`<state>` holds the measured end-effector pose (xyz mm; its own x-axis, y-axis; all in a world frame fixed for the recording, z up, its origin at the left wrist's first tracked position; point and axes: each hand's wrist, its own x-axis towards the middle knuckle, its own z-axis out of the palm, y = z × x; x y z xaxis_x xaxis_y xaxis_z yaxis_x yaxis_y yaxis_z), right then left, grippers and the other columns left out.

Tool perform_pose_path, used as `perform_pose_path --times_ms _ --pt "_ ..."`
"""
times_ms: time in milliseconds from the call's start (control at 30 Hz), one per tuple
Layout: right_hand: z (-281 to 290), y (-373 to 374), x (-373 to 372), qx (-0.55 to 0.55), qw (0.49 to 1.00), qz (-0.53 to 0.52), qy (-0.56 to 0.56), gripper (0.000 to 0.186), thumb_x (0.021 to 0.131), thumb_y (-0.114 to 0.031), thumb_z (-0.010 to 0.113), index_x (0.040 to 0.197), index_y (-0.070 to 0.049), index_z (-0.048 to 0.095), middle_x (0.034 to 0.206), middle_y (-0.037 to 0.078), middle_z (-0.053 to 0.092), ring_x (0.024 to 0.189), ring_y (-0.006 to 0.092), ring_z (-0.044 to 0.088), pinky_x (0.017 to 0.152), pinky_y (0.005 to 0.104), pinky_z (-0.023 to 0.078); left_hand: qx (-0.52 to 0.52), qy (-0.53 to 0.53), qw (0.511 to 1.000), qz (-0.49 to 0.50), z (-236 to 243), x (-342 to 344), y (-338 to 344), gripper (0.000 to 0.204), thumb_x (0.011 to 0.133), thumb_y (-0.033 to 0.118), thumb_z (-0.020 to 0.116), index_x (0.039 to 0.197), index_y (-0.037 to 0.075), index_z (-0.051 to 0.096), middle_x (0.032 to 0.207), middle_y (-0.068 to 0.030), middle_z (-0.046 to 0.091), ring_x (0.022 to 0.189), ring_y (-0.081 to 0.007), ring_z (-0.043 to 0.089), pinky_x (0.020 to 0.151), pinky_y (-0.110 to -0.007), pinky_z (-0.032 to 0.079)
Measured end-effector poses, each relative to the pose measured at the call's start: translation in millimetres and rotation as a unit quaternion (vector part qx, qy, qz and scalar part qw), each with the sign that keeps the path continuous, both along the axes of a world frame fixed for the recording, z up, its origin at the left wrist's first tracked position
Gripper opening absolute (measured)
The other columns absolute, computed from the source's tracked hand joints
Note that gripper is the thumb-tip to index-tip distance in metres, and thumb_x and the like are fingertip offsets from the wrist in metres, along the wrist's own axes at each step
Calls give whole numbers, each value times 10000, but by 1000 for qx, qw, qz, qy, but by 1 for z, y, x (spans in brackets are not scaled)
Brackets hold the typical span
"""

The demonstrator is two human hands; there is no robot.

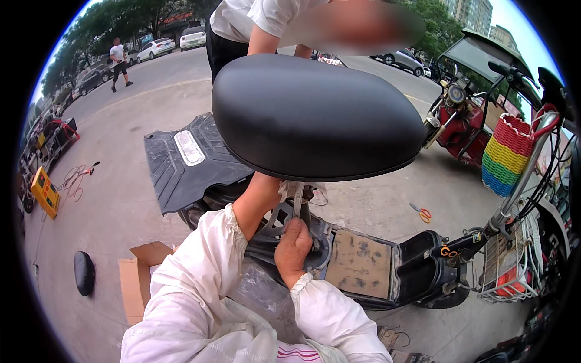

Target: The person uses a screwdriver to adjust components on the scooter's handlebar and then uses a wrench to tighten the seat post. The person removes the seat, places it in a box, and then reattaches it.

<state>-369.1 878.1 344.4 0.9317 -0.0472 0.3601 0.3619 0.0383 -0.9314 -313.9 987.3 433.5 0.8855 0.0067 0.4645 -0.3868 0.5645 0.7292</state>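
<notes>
As the right hand (294,245) grips a wrench (298,202) mid-frame, what the left hand (269,186) holds beneath the black seat (318,118) cannot be told. An ill-seated wrench could slip.

Scooter seat (318,118): above the scooter frame (417,275), a co-worker (257,27) standing on its far side.
Wrench (298,201): just under the seat's near edge, in the right hand (293,245).
Left forearm (249,209): left of the wrench, reaching beneath the seat.
Footboard (359,263): right of the right hand, scissors (421,212) on the pavement beyond.
Woven basket (507,155): far right, beside the steering stem (525,173); a tricycle (461,112) stands behind.
Cardboard box (134,284): on the ground, left of the left sleeve (196,260); a small cushion (84,273) lies farther left.
Parked cars (156,49): across the road, far left.
</notes>
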Motion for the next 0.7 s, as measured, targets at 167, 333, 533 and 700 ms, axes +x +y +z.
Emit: perform_pose_path --times_ms 167,333,533,700 --pt "20 -63 -27 -149 974 36 -169 195 865 -182 595 742 -32 578 673 131 565 602 333 563 527 353 431 85 13 995 51 -5 2 22 222 837 187 615 1003 40 605 982 -64 621 892 -183 608 808 -329 491" --pt "96 -139 10 -438 870 -89 -208 383 886 -357 553 648 -57 543 603 115 554 531 325 553 456 392 404 144 -60 977 146 14 -5 2 244 860 217 587 1034 47 603 1039 -69 621 951 -196 599 881 -353 464" --pt "167 -151 14 -550 778 -141 -269 411 860 -394 580 626 -56 596 568 106 575 486 297 569 413 376 413 46 6 995 86 9 14 6 276 905 260 471 919 9 584 752 -78 600 558 -92 476 482 -220 325" --pt "203 -155 14 -609 734 -136 -266 419 842 -398 596 632 -39 638 582 133 588 512 307 582 450 379 439 121 2 993 -16 5 14 27 419 953 359 374 1064 -7 544 1042 -170 586 954 -276 553 758 -351 438"
